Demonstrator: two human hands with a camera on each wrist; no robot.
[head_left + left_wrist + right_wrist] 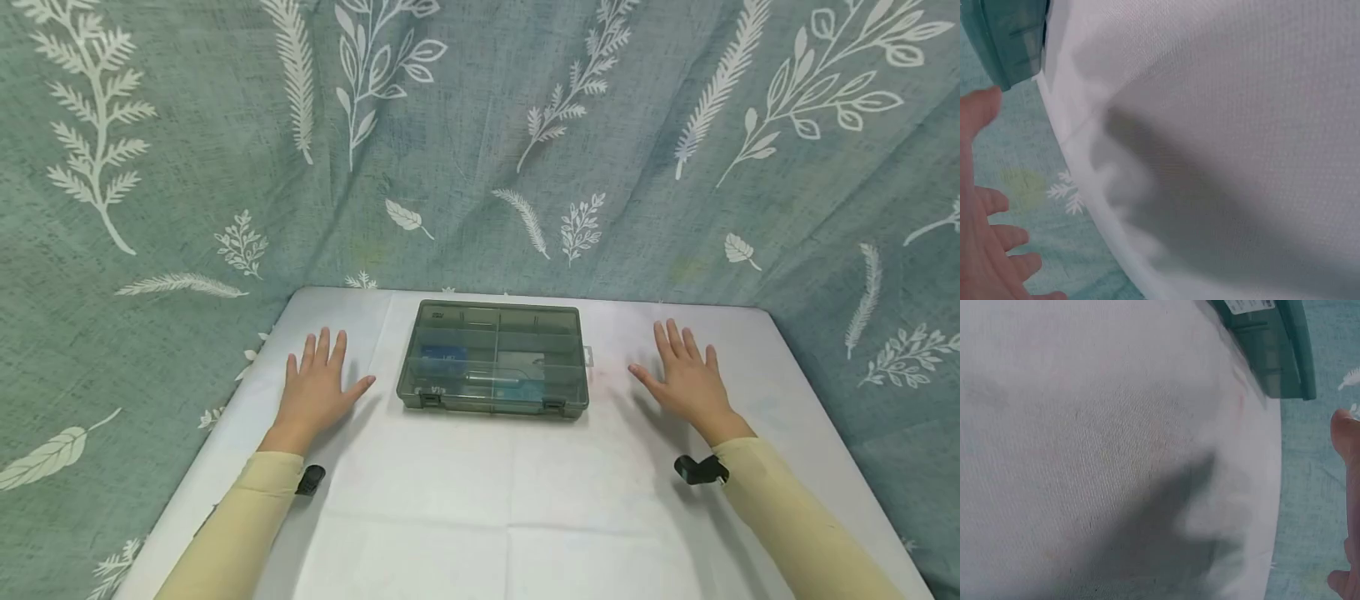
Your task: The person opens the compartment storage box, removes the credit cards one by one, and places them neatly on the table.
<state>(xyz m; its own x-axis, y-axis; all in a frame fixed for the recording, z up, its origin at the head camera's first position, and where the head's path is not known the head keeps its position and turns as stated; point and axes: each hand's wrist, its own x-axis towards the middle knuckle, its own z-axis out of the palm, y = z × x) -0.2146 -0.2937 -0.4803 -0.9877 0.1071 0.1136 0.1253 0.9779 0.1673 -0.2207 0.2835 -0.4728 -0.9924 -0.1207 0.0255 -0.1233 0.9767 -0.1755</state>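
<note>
Both hands point(315, 394) point(688, 385) hover, spread open; box point(493, 360) between.

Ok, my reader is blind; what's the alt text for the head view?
A closed tinted box lies on a white table between a person's left hand and right hand, both open, neither touching it. Leafy fabric hangs behind.

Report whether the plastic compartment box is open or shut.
Shut: the tinted lid lies flat over the compartment box, whose dividers show through it. Whether the front latches are fastened, I cannot tell.
</note>
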